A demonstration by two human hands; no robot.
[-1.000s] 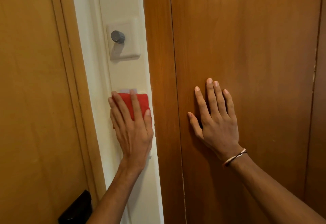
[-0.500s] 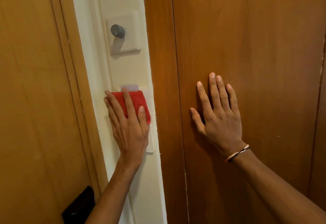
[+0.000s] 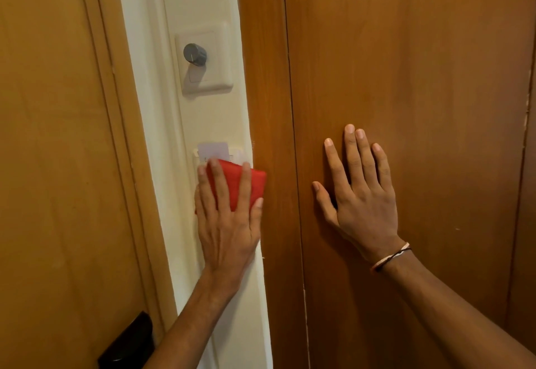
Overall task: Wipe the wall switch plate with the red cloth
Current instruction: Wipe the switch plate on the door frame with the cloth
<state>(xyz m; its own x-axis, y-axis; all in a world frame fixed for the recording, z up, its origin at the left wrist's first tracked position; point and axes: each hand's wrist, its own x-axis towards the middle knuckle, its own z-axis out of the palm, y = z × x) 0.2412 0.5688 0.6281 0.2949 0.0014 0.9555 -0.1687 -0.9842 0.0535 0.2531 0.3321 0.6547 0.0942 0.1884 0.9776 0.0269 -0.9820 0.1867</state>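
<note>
Left hand: the left hand [image 3: 229, 223] lies flat with its fingers spread and pushes the folded red cloth [image 3: 249, 184] against the wall. It does not pinch the cloth; it presses it.

Right hand: the right hand [image 3: 362, 194] is flat and open on the brown wooden door panel [image 3: 406, 78]. It holds nothing.

What changed: a moment ago the cloth sat more to the left, in the middle of the plate. Now it has slid to the right, and its right edge pokes out past the fingers onto the wood edge. More of the pale card [image 3: 213, 149] above the fingertips shows too.

What that means: I think the wiping is going side to side and is partly done. The top of the plate may still need a rub.

Where the plate is: the lower white wall switch plate [image 3: 240, 155] sits right under the cloth and hand. Only its top edge peeks out above the fingertips.

Up high: a second white square plate with a round grey knob [image 3: 195, 54] is well above the hand, and the cloth does not touch it.

Hard to see: most of the lower plate is hidden, so I cannot tell if it is clean. A black thing [image 3: 127, 342] low down by the arm is cut off, and I cannot tell what it is.
</note>
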